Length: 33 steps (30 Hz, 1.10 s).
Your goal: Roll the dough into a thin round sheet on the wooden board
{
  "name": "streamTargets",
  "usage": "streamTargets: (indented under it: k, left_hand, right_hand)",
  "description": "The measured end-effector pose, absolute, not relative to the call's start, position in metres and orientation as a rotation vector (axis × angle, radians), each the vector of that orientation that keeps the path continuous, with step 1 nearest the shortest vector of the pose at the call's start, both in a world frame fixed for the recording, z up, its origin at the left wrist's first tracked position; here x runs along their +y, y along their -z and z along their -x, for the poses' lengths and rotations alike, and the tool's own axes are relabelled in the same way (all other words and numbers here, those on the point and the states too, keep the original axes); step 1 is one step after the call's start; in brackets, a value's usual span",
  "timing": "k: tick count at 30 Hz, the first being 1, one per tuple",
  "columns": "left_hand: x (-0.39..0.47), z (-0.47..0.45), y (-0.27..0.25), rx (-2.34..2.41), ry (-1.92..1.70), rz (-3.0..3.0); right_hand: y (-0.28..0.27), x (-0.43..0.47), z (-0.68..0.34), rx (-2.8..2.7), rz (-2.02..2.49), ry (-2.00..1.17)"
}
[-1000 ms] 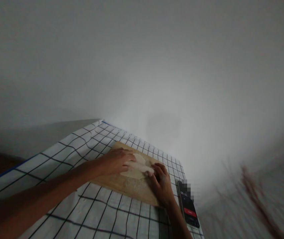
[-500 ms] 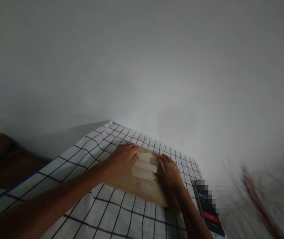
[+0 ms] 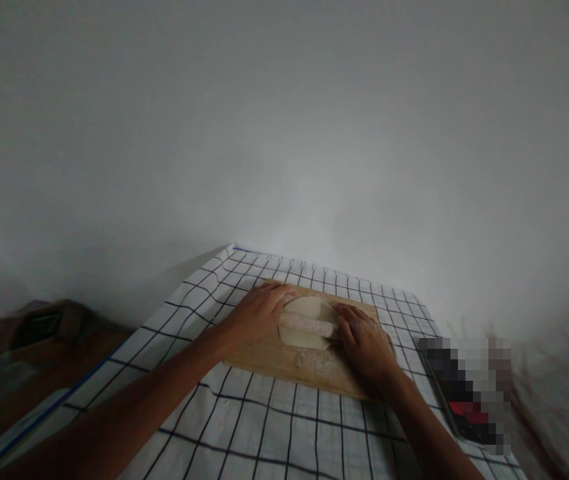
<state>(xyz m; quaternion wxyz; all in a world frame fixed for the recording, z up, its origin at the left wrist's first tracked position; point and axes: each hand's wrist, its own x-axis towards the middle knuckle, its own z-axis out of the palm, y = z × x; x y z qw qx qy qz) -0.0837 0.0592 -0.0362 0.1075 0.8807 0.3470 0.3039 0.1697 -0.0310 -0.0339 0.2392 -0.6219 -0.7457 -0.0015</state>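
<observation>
A flattened round of pale dough (image 3: 307, 341) lies on a wooden board (image 3: 264, 362). Across its middle runs a light, flour-dusted rolling pin (image 3: 309, 325). My left hand (image 3: 264, 305) is curled over the pin's left end, its fingertips by the dough's far left edge. At the other end my right hand (image 3: 364, 335) wraps the pin, fingers bent and knuckles up. Both palms hide the pin's ends. Loose flour dusts the board in front of the dough.
Under the board is a white checked tablecloth (image 3: 284, 427), with a plain wall (image 3: 284, 133) behind. A partly pixelated phone (image 3: 457, 393) lies at the table's right edge. Blurred thin twigs (image 3: 559, 407) stand farther right. An open cardboard box (image 3: 39, 327) sits lower left.
The view has turned, so board, phone and table sit farther right in the picture. Both hands stay on the rolling pin, which still lies across the dough.
</observation>
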Motion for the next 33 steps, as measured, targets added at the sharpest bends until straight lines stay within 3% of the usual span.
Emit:
streamTargets:
  k: [9, 16, 33]
  left_hand:
    - [0.056, 0.086, 0.041, 1.125, -0.853, -2.633]
    - [0.068, 0.085, 0.060, 1.221, -0.821, -2.848]
    - [0.041, 0.112, 0.076, 1.043, -0.827, -3.188]
  right_hand:
    - [0.032, -0.032, -0.172, -1.952, 1.751, 0.040]
    - [0.026, -0.037, -0.173, -2.206, 1.714, 0.156]
    - [0.025, -0.032, -0.175, -2.333, 1.740, 0.124]
